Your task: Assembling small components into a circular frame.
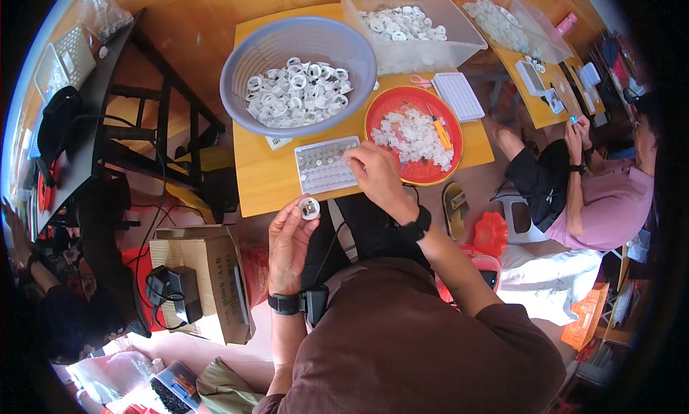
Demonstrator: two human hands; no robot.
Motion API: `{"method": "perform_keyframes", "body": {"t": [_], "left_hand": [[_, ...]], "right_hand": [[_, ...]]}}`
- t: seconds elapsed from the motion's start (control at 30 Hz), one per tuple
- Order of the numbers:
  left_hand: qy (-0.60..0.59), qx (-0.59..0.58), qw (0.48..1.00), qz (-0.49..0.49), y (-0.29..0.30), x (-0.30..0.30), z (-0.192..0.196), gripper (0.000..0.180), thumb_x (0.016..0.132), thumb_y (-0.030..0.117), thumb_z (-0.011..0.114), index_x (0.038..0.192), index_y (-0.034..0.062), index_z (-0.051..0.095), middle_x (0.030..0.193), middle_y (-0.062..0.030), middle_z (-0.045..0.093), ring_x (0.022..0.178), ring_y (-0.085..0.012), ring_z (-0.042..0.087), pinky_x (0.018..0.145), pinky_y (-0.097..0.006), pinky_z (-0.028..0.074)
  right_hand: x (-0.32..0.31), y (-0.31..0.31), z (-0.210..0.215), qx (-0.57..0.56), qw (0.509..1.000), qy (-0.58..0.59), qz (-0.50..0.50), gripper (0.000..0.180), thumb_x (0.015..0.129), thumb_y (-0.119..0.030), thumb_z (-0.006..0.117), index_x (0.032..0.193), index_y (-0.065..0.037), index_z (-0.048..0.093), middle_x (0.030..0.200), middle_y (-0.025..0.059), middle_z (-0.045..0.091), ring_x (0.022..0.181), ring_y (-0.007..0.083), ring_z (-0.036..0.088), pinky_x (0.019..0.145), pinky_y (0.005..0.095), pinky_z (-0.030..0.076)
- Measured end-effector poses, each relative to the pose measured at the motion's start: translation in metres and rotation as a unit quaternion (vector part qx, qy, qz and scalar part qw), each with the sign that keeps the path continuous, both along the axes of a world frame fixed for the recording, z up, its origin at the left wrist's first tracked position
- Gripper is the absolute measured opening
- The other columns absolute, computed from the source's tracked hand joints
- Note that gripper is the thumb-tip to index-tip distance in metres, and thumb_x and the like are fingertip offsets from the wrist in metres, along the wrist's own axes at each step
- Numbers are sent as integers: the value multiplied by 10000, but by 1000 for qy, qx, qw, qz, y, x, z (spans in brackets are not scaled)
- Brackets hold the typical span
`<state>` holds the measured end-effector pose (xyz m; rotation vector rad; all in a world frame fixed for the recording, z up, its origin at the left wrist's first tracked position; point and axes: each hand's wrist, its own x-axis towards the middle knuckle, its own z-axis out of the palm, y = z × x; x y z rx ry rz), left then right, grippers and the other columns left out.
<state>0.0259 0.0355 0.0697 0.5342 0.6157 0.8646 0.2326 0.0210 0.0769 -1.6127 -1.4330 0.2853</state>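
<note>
My left hand [288, 238] holds a small round white plastic housing [309, 208] in front of the table's near edge, its open side with dark parts inside facing up. Fingers curled together, my right hand [378, 175] is at the right side of a pale compartment tray [326, 187]; whether something small is pinched in its fingertips is hidden. Small round grey and whitish pieces sit in the tray's pockets. Just right of that hand, a red round tray [372, 119] holds many translucent white pieces and an orange-handled tool [442, 135].
Behind stand a grey-blue basket [237, 91] of white housings and a clear bin [452, 51] of similar parts. Pink scissors [420, 81] lie beside a white grid tray [459, 96]. A cardboard box [208, 285] is at left. Another person [596, 206] sits at right.
</note>
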Motion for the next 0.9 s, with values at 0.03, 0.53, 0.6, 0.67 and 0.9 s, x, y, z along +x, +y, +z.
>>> {"method": "perform_keyframes", "body": {"t": [0.03, 0.53, 0.6, 0.67, 0.9], "left_hand": [[-2, 1, 1000, 1, 0, 0, 1, 252, 889, 89, 532, 1116, -14, 569, 1061, -115, 609, 890, -168, 616, 755, -269, 542], [6, -24, 1000, 4, -1, -1, 2, 276, 893, 123, 539, 1127, -22, 557, 1020, -118, 622, 831, -167, 629, 722, -255, 539], [-2, -19, 1000, -4, -1, 0, 3, 267, 891, 120, 541, 1117, -19, 565, 1023, -115, 620, 839, -166, 626, 731, -258, 538], [-3, -20, 1000, -6, -2, 2, 4, 264, 888, 117, 544, 1113, -19, 567, 1025, -113, 619, 846, -166, 624, 734, -260, 538], [-1, -2, 1000, -24, -3, 13, 13, 259, 870, 81, 562, 1106, -24, 571, 1012, -107, 619, 865, -158, 617, 741, -262, 539]], "right_hand": [[5, 7, -10, -3, 999, -40, -21, 116, 740, 21, 581, 844, -12, 621, 767, 135, 554, 705, 314, 573, 618, 362, 451], [2, 16, -17, -32, 995, -99, 9, 63, 739, -18, 570, 794, -15, 601, 825, 126, 577, 709, 302, 596, 585, 381, 473], [-8, 6, 2, -17, 999, -36, 19, 60, 746, -24, 583, 802, -10, 601, 790, 127, 581, 689, 288, 597, 573, 364, 468], [-17, -8, 26, -51, 988, 136, 61, 70, 766, -22, 616, 831, -9, 640, 725, 79, 595, 665, 173, 598, 588, 281, 460], [-42, -34, 43, 11, 990, 107, 91, 89, 758, -3, 613, 844, -15, 600, 744, 108, 575, 645, 265, 589, 565, 319, 460]]}}
